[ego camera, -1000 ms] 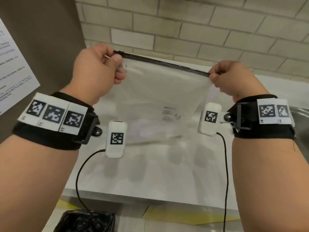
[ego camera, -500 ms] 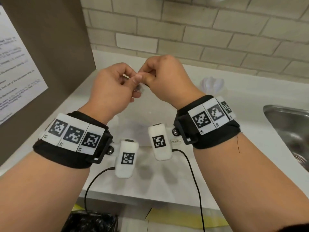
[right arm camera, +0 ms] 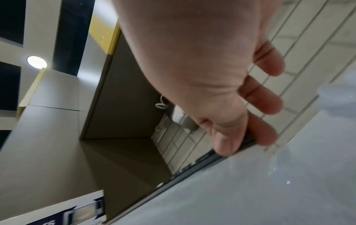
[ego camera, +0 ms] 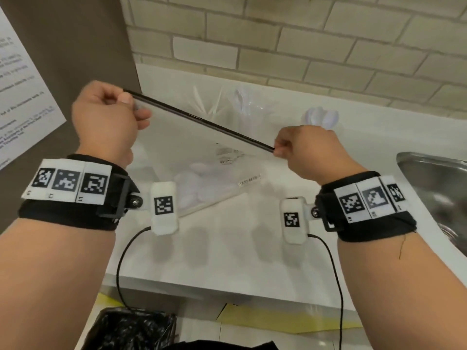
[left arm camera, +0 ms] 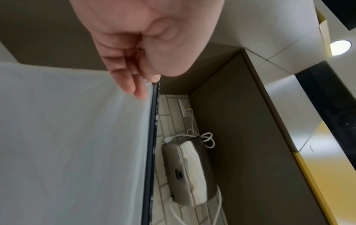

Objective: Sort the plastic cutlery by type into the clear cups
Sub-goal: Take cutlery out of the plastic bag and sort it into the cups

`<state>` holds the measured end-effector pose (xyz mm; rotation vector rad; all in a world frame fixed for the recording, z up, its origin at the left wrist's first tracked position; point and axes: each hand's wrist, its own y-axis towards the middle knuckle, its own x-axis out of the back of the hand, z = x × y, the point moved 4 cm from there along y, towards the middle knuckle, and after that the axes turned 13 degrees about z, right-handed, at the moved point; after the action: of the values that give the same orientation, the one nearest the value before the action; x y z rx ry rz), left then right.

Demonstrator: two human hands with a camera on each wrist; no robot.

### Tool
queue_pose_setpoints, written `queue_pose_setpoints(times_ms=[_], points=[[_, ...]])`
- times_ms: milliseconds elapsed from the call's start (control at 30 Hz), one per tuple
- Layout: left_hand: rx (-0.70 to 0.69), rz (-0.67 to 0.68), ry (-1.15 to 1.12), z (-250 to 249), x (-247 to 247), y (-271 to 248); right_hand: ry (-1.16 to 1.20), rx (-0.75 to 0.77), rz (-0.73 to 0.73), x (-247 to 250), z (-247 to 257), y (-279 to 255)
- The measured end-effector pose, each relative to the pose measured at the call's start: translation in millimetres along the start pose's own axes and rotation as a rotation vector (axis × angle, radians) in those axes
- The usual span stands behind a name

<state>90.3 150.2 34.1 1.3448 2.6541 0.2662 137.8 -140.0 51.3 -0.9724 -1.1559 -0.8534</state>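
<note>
A clear zip bag (ego camera: 202, 152) with a black zip strip (ego camera: 197, 120) hangs stretched between my hands above the white counter (ego camera: 227, 248). My left hand (ego camera: 108, 122) pinches the strip's upper left end. Lower down, my right hand (ego camera: 303, 147) pinches the other end. White plastic spoons (ego camera: 194, 180) lie in the bag's bottom. In the left wrist view my fingertips (left arm camera: 143, 94) nip the strip (left arm camera: 152, 137). The right wrist view shows thumb and fingers (right arm camera: 223, 144) clamped on it. Clear cups holding white cutlery (ego camera: 209, 107) (ego camera: 245, 104) (ego camera: 321, 117) stand blurred behind the bag.
A steel sink (ego camera: 434, 188) sits at the right. On the left, a brown panel (ego camera: 88, 46) carries a paper notice (ego camera: 22, 97). A black-lined bin (ego camera: 131, 329) stands below the counter's front edge. Brick wall (ego camera: 303, 46) closes the back.
Half a second ago my hands were together at the bag's top. They have since drawn apart, stretching the zip strip, which slopes down to the right.
</note>
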Motion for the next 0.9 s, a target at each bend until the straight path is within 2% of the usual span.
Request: queue_pose_setpoints(times_ms=[133,200,267,333,400,433,567,700,800,900], points=[[-0.004,-0.029,0.128,9.3,-10.1,-13.7,-0.041,-0.060,0.016,-0.4,-7.5,-0.8],[-0.146,-0.043,0.373,-1.5,-18.5,-27.7,0.011,-0.007,0.005,-2.0,-2.8,2.8],[-0.363,0.034,0.534,-13.9,-36.5,-48.2,0.083,0.053,0.000,-3.0,0.6,5.4],[-0.307,0.234,0.529,-12.9,-59.7,-65.6,0.135,0.105,0.028,-2.8,4.3,4.9],[-0.110,0.404,0.474,0.7,-76.6,-72.5,0.166,0.163,0.047,-2.7,8.9,3.9],[-0.040,0.433,0.439,7.0,-80.6,-72.7,0.185,0.182,0.051,-3.3,10.7,3.6],[0.059,0.386,0.223,15.5,-80.3,-69.0,0.267,0.201,0.065,-9.7,16.2,3.0],[0.084,0.376,0.062,15.5,-79.7,-70.6,0.353,0.263,0.073,-14.3,27.5,3.2],[0.057,0.410,0.045,12.5,-81.4,-74.5,0.330,0.319,0.065,-19.0,41.6,6.0],[0.028,0.420,0.166,7.9,-80.1,-78.8,0.333,0.257,-0.018,-18.3,43.0,13.6]])
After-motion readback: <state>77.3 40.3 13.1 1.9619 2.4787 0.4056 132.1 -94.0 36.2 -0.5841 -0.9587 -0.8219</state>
